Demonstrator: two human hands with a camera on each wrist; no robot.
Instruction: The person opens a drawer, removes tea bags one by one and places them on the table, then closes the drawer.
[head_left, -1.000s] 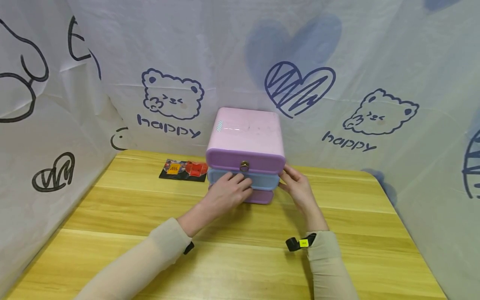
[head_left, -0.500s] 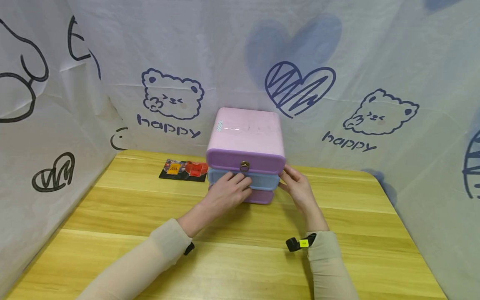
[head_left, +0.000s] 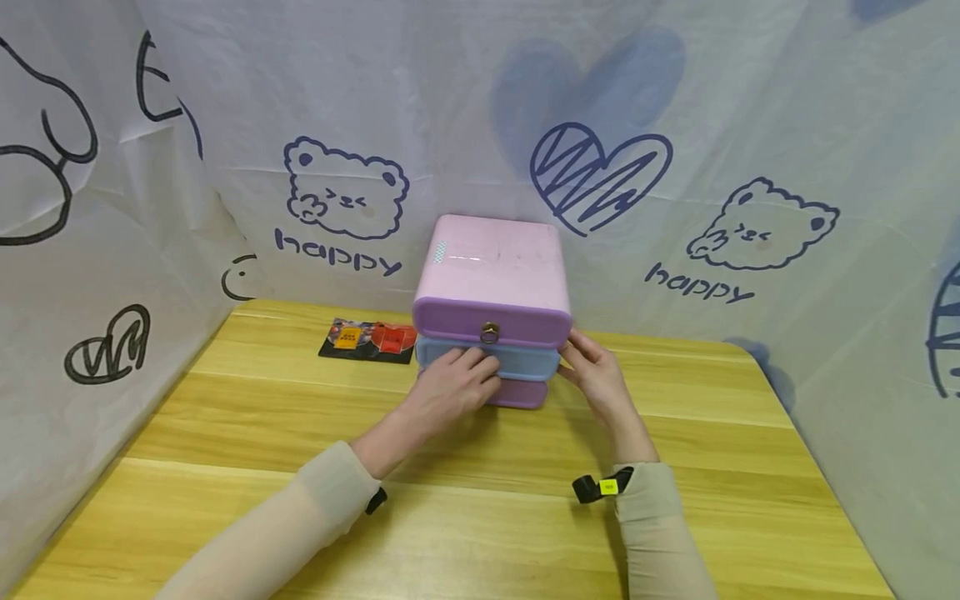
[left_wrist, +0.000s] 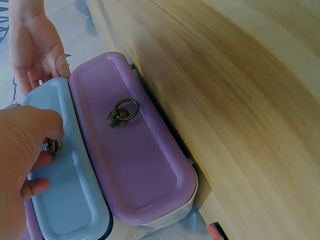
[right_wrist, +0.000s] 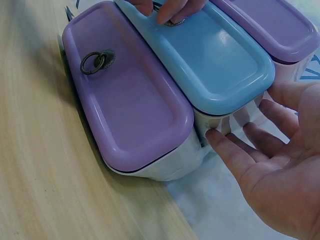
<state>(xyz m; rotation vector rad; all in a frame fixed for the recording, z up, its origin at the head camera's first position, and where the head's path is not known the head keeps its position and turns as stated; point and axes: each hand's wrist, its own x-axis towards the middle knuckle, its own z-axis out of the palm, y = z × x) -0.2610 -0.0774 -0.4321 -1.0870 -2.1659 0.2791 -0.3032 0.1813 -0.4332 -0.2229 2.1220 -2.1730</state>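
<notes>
With the left hand (head_left: 453, 383), pinching the pull (left_wrist: 54, 146) on the blue middle drawer (right_wrist: 215, 65); with the right hand (head_left: 597, 379), loosely extended, touching the cabinet (head_left: 498, 262) toward the tabletop's back edge (head_left: 645, 346).

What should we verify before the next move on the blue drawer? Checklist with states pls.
1. Left hand on the blue drawer: ok, fingers curled at its ring.
2. Right hand bracing the box: ok, fingertips against its side.
3. Bottom ring free: ok, no hand on it.
4. Flat item out of the drawer's way: ok, left of the box, not in front.
5. Drawer contents known: cannot tell, inside hidden.
</notes>
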